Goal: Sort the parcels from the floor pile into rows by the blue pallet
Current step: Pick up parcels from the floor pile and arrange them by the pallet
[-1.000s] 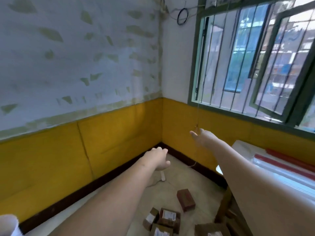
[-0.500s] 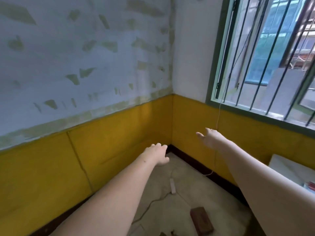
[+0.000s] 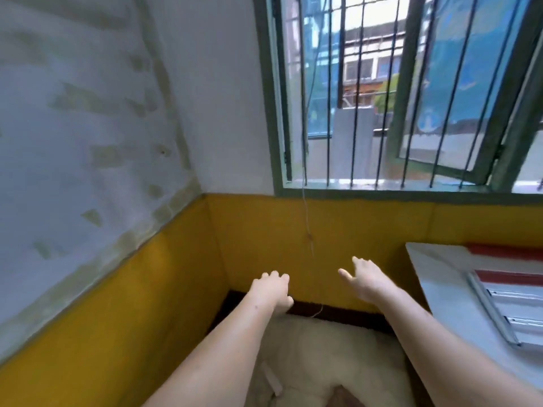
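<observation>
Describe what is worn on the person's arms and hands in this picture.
Nothing is worn that shows: the left hand and right hand are bare, with no gloves, rings, watch or bands visible. Both forearms are bare too, with no sleeve showing down to the picture's bottom edge.

Left hand (image 3: 271, 290) & right hand (image 3: 365, 279) out empty toward barred window (image 3: 382, 92).

Open floor (image 3: 332, 348) lies between the two arms. The yellow walls (image 3: 264, 245) close the far corner, the bench (image 3: 458, 298) blocks the right, and a thin cord (image 3: 308, 230) hangs between.
</observation>
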